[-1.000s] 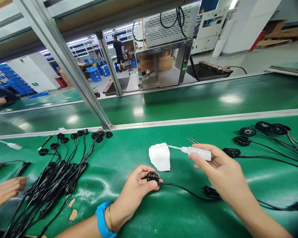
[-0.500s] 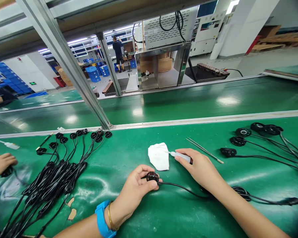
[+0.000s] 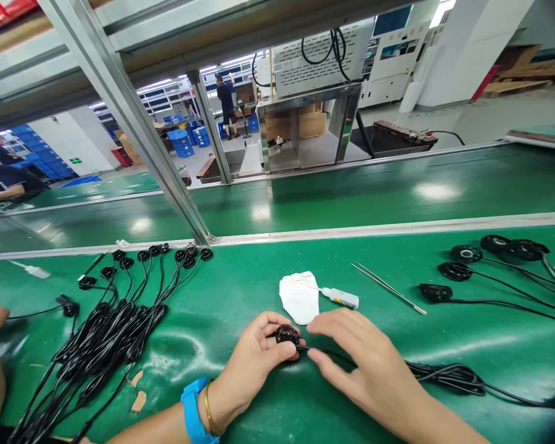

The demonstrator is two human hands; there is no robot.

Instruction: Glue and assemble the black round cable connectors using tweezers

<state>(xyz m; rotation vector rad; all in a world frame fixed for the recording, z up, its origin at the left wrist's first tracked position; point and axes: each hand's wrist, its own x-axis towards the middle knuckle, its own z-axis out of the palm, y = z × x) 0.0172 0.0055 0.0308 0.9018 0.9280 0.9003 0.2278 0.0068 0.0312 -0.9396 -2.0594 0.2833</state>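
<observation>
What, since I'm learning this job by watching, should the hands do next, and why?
Probably close the right hand on the black part: that hand is open beside it, while the left hand holds it and neither holds the bottle.

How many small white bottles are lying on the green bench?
2: one bottle at the right edge of the cloth, another bottle at the far left of the view.

Head-worn view, facing forward and down, close above green workbench (image 3: 240, 271)
</observation>
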